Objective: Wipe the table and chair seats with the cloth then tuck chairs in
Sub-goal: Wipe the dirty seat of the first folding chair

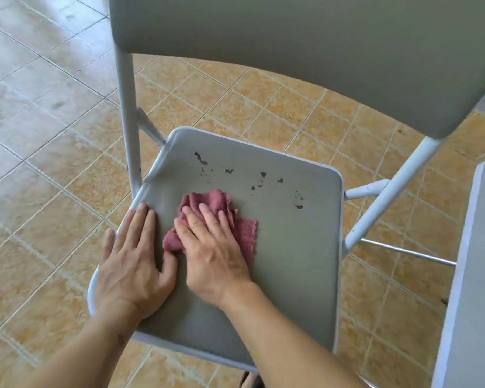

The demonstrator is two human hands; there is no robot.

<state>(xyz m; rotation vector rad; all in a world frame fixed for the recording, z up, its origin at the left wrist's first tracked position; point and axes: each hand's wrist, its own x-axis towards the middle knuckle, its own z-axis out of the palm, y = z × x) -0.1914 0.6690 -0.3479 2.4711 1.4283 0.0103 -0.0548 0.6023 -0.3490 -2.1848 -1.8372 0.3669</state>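
Note:
A grey folding chair stands in front of me, its seat flat and its backrest filling the top of the view. My right hand presses a crumpled dark pink cloth flat on the left-middle of the seat, palm down with fingers spread over it. Just to its left, my left hand lies flat on the seat's left edge, holding nothing. Dark reddish marks are scattered across the back part of the seat, beyond the cloth.
The chair stands on a floor of tan and grey tiles. A second grey surface with a pale rim juts in at the right edge. The chair's pale metal frame and a crossbar show at the right of the seat.

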